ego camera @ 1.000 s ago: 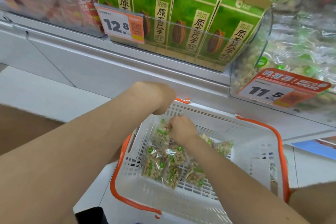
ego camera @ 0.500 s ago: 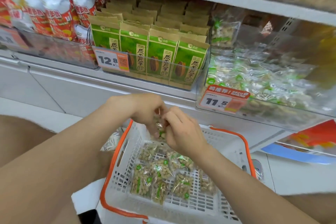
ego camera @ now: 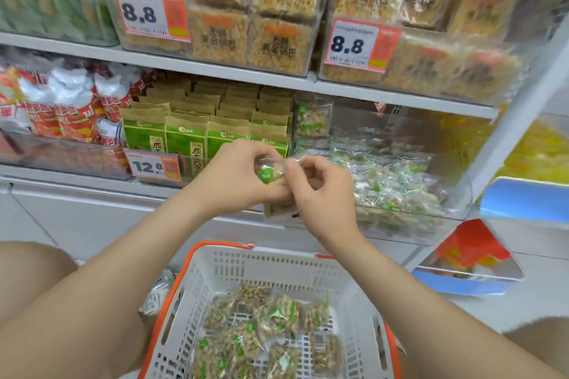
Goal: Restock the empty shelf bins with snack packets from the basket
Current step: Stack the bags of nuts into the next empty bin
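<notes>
I see one clear snack packet of pale nuts with a green label, held upright at centre frame. More packets lie flat and overlapping in the white, orange-rimmed basket at 6 o'clock. The clear shelf bin at 3 o'clock holds a loose heap of the same kind.

packet seemingly half-hidden by fingers, basket cropped

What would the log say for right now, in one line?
left hand: pinches snack packet | right hand: pinches same packet | packet: raised over basket, outside clear bin | step: not yet binned
</notes>
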